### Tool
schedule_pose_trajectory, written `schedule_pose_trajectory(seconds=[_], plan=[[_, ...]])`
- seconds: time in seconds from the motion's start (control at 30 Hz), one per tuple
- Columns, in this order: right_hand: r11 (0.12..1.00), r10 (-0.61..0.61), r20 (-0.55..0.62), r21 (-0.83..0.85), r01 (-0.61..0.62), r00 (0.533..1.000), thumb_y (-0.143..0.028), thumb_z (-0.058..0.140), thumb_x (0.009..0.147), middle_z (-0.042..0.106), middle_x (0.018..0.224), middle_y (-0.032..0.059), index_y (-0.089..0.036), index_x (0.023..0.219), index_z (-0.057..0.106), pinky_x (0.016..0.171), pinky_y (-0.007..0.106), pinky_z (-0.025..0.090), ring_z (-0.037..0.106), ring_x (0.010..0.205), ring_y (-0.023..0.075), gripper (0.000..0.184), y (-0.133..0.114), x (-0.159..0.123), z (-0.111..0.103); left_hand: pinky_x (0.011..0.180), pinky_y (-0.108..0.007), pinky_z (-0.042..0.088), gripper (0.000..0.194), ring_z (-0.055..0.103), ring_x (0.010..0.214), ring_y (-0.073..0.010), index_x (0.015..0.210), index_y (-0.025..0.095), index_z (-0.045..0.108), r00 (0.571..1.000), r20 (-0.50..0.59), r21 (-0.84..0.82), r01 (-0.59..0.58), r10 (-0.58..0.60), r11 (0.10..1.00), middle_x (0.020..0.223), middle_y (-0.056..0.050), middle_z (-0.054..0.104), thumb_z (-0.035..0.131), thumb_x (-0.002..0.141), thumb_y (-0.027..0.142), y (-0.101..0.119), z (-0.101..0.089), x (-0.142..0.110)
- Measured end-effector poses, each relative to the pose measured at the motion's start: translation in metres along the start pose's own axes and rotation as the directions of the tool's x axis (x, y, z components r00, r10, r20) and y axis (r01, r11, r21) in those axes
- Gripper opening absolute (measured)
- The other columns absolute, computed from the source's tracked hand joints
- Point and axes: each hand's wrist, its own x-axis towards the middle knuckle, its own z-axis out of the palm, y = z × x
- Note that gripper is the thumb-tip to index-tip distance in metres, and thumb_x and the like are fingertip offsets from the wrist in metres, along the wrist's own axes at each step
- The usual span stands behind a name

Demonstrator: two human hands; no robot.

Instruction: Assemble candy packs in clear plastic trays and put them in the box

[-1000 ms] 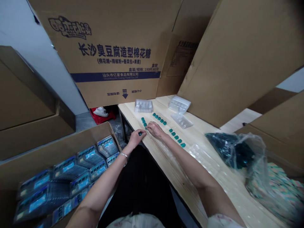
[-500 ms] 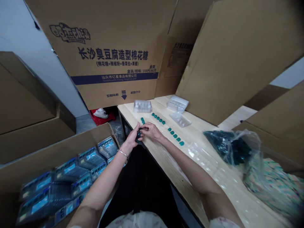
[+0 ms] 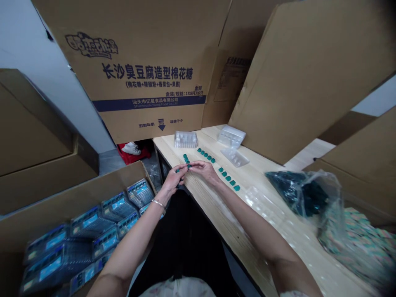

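Observation:
My left hand [image 3: 175, 179] is closed at the table's near edge, with small dark green pieces between its fingers and thumb. My right hand [image 3: 204, 170] pinches a small green piece [image 3: 189, 166] right beside the left fingertips. Just beyond the hands, another green piece [image 3: 185, 157] lies on the wooden table [image 3: 213, 202]. Further right are two short rows of like pieces, one row [image 3: 206, 155] farther off and one row [image 3: 228, 178] by my right forearm. What exactly the pieces are is too small to tell.
Clear plastic trays [image 3: 185, 139] are stacked at the table's far end, with a loose tray [image 3: 235, 157] nearby. A bag of dark green pieces [image 3: 297, 192] lies right. Left below, a carton [image 3: 77, 185] holds blue-labelled blister packs [image 3: 114, 206]. Tall cardboard [image 3: 148, 49] stands behind.
My left hand has turned over and risen slightly, so its fingers point toward the table. My right fingers have straightened and now pinch a green piece at the left fingertips.

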Motion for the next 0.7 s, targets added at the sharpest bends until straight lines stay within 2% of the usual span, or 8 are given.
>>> schedule_pose_trajectory(seconds=[0.1, 0.17, 0.23, 0.33, 0.4, 0.47, 0.57, 0.7], plan=[[0.993, -0.043, -0.013, -0.114, 0.041, 0.999, -0.034, 0.07, 0.067, 0.07, 0.083, 0.0034, -0.018, 0.088, 0.068, 0.08, 0.032, 0.05, 0.065, 0.078, 0.0169, 0.027, 0.001, 0.005, -0.008, 0.037, -0.016, 0.028, 0.04, 0.042, 0.047, -0.0047, 0.103, 0.017, 0.063, 0.998, -0.03, 0.184, -0.057, 0.064, 0.981, 0.078, -0.003, 0.062, 0.063, 0.073, 0.044, -0.006, -0.003, 0.001], [0.956, -0.133, -0.045, -0.27, 0.117, 0.99, -0.03, 0.07, 0.067, 0.069, 0.081, 0.0036, -0.018, 0.086, 0.069, 0.077, 0.031, 0.049, 0.064, 0.076, 0.017, 0.022, 0.002, 0.012, -0.016, 0.044, -0.02, 0.038, 0.032, 0.05, 0.054, -0.0086, 0.098, 0.017, 0.066, 0.987, -0.054, 0.373, -0.121, 0.152, 0.92, 0.083, -0.005, 0.066, 0.059, 0.077, 0.041, -0.011, -0.007, 0.001], [0.855, -0.242, -0.008, -0.475, 0.209, 0.97, -0.022, 0.071, 0.066, 0.068, 0.079, 0.0041, -0.019, 0.078, 0.07, 0.076, 0.031, 0.048, 0.062, 0.076, 0.0174, 0.013, 0.005, 0.02, -0.024, 0.061, -0.025, 0.047, 0.02, 0.058, 0.07, -0.0143, 0.087, 0.018, 0.07, 0.972, -0.061, 0.501, -0.165, 0.225, 0.849, 0.087, -0.006, 0.068, 0.061, 0.075, 0.032, -0.018, -0.011, 0.003], [0.645, -0.302, 0.171, -0.688, 0.333, 0.938, -0.016, 0.064, 0.071, 0.067, 0.079, 0.0057, -0.019, 0.074, 0.07, 0.076, 0.03, 0.046, 0.06, 0.078, 0.018, 0.008, 0.014, 0.028, -0.028, 0.084, -0.032, 0.044, 0.01, 0.06, 0.088, -0.0194, 0.077, 0.02, 0.071, 0.961, -0.043, 0.575, -0.2, 0.273, 0.793, 0.089, -0.007, 0.069, 0.063, 0.072, 0.021, -0.027, -0.016, 0.005], [0.547, -0.296, 0.258, -0.743, 0.384, 0.92, -0.014, 0.059, 0.075, 0.067, 0.083, 0.0065, -0.018, 0.079, 0.071, 0.077, 0.029, 0.045, 0.06, 0.081, 0.018, 0.013, 0.022, 0.03, -0.026, 0.087, -0.034, 0.043, 0.011, 0.061, 0.087, -0.0201, 0.078, 0.02, 0.072, 0.957, -0.02, 0.61, -0.218, 0.29, 0.762, 0.089, -0.007, 0.07, 0.062, 0.073, 0.02, -0.031, -0.018, 0.006], [0.494, -0.282, 0.302, -0.768, 0.408, 0.911, -0.013, 0.056, 0.077, 0.067, 0.086, 0.0066, -0.018, 0.082, 0.07, 0.077, 0.028, 0.044, 0.059, 0.083, 0.0177, 0.016, 0.029, 0.031, -0.023, 0.088, -0.034, 0.043, 0.013, 0.061, 0.086, -0.0201, 0.079, 0.021, 0.072, 0.954, 0.0, 0.628, -0.232, 0.298, 0.743, 0.09, -0.007, 0.07, 0.06, 0.074, 0.02, -0.032, -0.018, 0.007], [0.455, -0.267, 0.359, -0.771, 0.445, 0.894, -0.014, 0.052, 0.079, 0.066, 0.085, 0.0062, -0.017, 0.083, 0.069, 0.078, 0.027, 0.042, 0.058, 0.083, 0.017, 0.018, 0.036, 0.031, -0.021, 0.088, -0.034, 0.043, 0.014, 0.061, 0.088, -0.0201, 0.081, 0.021, 0.072, 0.954, 0.011, 0.632, -0.239, 0.3, 0.737, 0.09, -0.007, 0.07, 0.06, 0.075, 0.02, -0.033, -0.019, 0.007], [0.433, -0.237, 0.411, -0.766, 0.474, 0.88, -0.016, 0.045, 0.083, 0.061, 0.08, 0.0047, -0.017, 0.074, 0.066, 0.075, 0.025, 0.04, 0.053, 0.08, 0.0158, 0.024, 0.039, 0.028, -0.018, 0.088, -0.033, 0.042, 0.012, 0.061, 0.089, -0.0198, 0.08, 0.021, 0.072, 0.963, -0.005, 0.598, -0.214, 0.271, 0.772, 0.09, -0.007, 0.07, 0.062, 0.074, 0.021, -0.033, -0.02, 0.006]])
